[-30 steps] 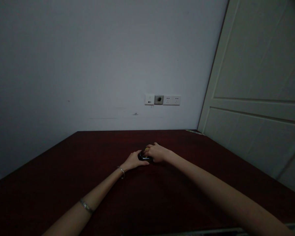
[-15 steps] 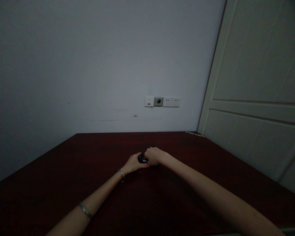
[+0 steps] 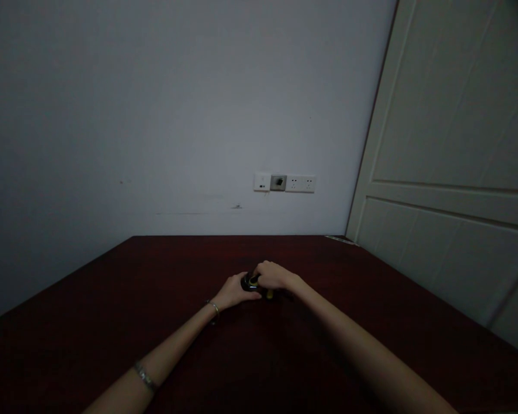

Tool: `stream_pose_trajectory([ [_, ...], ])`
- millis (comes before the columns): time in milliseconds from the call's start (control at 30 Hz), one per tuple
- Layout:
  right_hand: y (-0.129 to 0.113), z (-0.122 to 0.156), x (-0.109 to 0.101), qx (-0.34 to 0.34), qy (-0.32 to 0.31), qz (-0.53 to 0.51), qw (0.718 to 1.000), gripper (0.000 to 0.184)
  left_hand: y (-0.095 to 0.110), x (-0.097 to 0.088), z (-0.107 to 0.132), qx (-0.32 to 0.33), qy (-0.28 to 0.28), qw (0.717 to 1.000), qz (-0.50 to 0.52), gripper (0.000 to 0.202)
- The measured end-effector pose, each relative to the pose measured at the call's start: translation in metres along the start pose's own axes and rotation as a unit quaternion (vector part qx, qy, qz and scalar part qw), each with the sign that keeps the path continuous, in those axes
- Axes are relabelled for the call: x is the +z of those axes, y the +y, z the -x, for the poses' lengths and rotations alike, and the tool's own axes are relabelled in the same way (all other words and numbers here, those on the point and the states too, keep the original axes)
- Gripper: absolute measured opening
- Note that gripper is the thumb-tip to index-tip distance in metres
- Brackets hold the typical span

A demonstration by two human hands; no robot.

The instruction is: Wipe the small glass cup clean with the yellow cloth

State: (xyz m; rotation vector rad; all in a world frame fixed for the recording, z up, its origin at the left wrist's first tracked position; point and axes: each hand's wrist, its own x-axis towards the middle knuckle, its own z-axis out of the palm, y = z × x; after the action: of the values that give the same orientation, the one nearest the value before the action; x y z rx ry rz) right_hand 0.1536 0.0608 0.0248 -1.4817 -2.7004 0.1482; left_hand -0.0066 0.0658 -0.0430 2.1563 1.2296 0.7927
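Head: glossy black, yellow-trimmed object (image 3: 247,283), left hand (image 3: 233,291) around it, right hand (image 3: 276,276) grip unclear.

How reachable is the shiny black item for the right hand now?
Probably yes: the right hand is at the right side of the shiny black item; the left hand, on the opposite side, seems to leave that way free.

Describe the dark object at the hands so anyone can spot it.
On the dark red table, below the wall sockets, find the left hand and right hand close together. The dark object is between them, partly covered. Glossy black with yellow parts, it stands out from the hands and table.
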Motion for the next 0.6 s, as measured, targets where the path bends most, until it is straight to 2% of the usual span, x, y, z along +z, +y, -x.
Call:
stream_pose_trajectory([
  [100, 0.011, -0.001, 0.004, -0.005, 0.009, -0.062, 0.998, 0.032, 0.000, -0.001, 0.001, -0.002, -0.005, 1.000, 0.004, 0.064],
  [200, 0.023, 0.001, 0.009, 0.007, 0.038, -0.214, 0.976, 0.027, 0.000, -0.002, 0.001, -0.008, -0.008, 1.000, 0.014, 0.067],
  [367, 0.045, 0.009, 0.025, 0.036, 0.066, -0.475, 0.877, 0.032, -0.001, 0.000, 0.001, -0.007, -0.008, 0.999, 0.031, 0.068],
  [433, 0.054, 0.011, 0.032, 0.054, 0.108, -0.559, 0.820, 0.038, -0.002, 0.001, 0.001, -0.002, -0.008, 0.999, 0.037, 0.070],
  [500, 0.063, 0.012, 0.037, 0.069, 0.156, -0.615, 0.770, 0.041, -0.004, 0.002, 0.001, 0.000, -0.006, 0.999, 0.042, 0.073],
  [600, 0.071, 0.011, 0.041, 0.080, 0.231, -0.647, 0.722, 0.037, -0.007, 0.003, 0.000, -0.007, -0.003, 0.999, 0.045, 0.084],
])
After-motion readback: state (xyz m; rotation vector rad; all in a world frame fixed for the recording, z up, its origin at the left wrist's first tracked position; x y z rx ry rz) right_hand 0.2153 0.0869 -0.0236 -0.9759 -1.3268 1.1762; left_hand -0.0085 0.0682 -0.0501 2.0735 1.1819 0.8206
